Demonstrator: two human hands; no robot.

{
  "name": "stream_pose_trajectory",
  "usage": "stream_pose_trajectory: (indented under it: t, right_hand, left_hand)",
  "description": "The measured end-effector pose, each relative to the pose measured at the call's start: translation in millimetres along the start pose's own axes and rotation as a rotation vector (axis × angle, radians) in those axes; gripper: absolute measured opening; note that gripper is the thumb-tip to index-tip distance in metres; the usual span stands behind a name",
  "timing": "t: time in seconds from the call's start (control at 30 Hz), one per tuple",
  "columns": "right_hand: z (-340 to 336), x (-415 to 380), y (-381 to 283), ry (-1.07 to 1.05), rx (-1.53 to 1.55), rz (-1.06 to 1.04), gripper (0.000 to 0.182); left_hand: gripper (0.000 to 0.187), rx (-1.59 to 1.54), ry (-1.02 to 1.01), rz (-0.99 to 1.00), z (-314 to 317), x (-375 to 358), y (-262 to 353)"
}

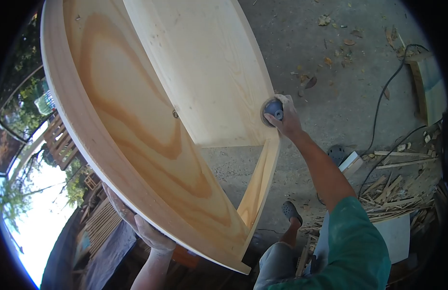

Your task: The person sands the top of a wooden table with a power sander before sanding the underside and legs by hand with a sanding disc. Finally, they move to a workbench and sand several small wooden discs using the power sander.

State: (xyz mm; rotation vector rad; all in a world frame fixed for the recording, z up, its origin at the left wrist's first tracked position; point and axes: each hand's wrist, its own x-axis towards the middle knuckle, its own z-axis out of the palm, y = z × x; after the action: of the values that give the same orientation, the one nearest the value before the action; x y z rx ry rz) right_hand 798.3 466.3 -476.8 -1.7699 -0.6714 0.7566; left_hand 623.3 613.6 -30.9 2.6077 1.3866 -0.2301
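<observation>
My right hand [287, 117] is wrapped round a blue-grey round sanding pad [273, 112] with a hub in its middle. The pad rests against the right edge of a pale wooden board [209, 72], near its lower corner. That board belongs to a large wooden piece with a curved rim [95, 123], a grained inner panel [137, 92] and a slanted end strip [262, 186]. My left hand [144, 229] lies along the outside of the curved rim at lower left, fingers stretched out and touching it. Part of its palm is hidden behind the rim.
Concrete floor [301, 43] with dry leaves lies at right. A black cable [378, 104] runs past a wooden block [427, 87]. Wood scraps [393, 193] are heaped at lower right, near a dark clog [336, 153]. Stacked wooden strips [100, 220] stand at left.
</observation>
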Motion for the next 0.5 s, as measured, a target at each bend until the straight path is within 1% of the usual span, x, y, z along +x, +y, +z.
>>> stream_pose_trajectory:
  t: [0.03,0.07,0.1,0.13,0.17,0.2,0.23,0.27,0.3,0.33,0.37,0.4,0.43,0.5]
  right_hand:
    - [-2.7,41.7,-10.7,0.053,0.009,0.054,0.073]
    - [-5.2,91.1,-17.5,0.15,0.034,0.046,0.068]
    - [-9.7,136.0,-24.2,0.205,0.096,0.111,0.064]
    - [-8.9,181.5,-15.5,0.24,0.115,0.138,0.064]
    - [-14.6,209.0,-27.3,0.259,0.069,0.236,0.061]
    - [-24.3,222.5,-44.9,0.277,0.019,0.346,0.059]
    - [-37.6,215.5,-68.3,0.155,0.298,0.374,0.058]
    - [-53.2,196.7,-100.9,0.026,0.57,0.382,0.057]
    - [-66.7,171.6,-134.9,-0.11,0.833,0.379,0.057]
    - [-76.6,129.6,-172.1,-0.18,0.9,0.409,0.054]
    - [-83.8,85.3,-202.7,-0.294,0.97,0.436,0.052]
    - [-82.9,41.0,-222.8,-0.399,1.067,0.542,0.049]
    - [-87.5,-3.2,-247.1,-0.446,1.105,0.554,0.047]
    - [-85.4,-63.9,-285.3,-0.333,0.84,0.512,0.044]
  left_hand:
    - [0.052,-0.033,-0.008,-0.015,0.4,-2.5,-2.8]
    - [0.052,-0.14,-0.022,-0.067,0.4,-8.0,-10.1]
    - [0.052,-0.316,-0.043,-0.167,-0.5,-14.9,-18.3]
    - [0.053,-0.588,-0.035,-0.301,0.4,-18.0,-25.5]
    - [0.053,-0.845,-0.008,-0.396,-1.4,-19.7,-29.1]
    - [0.044,-1.241,0.118,-0.472,-0.8,-6.3,-16.5]
    - [0.048,-0.609,-0.002,-0.263,0.6,7.7,0.7]
    - [0.053,0.033,0.01,-0.071,2.1,21.3,17.6]
    - [0.061,-0.058,0.095,-0.005,9.2,33.6,34.8]
    - [0.069,-0.147,0.174,0.056,7.9,38.3,46.0]
    - [0.068,-0.116,0.166,0.067,5.1,37.6,45.9]
    - [0.068,-0.089,0.159,0.082,4.2,37.9,44.3]
    - [0.066,-0.085,0.172,0.069,2.7,39.2,51.1]
    - [0.064,-0.055,0.171,0.086,-2.2,38.5,54.2]
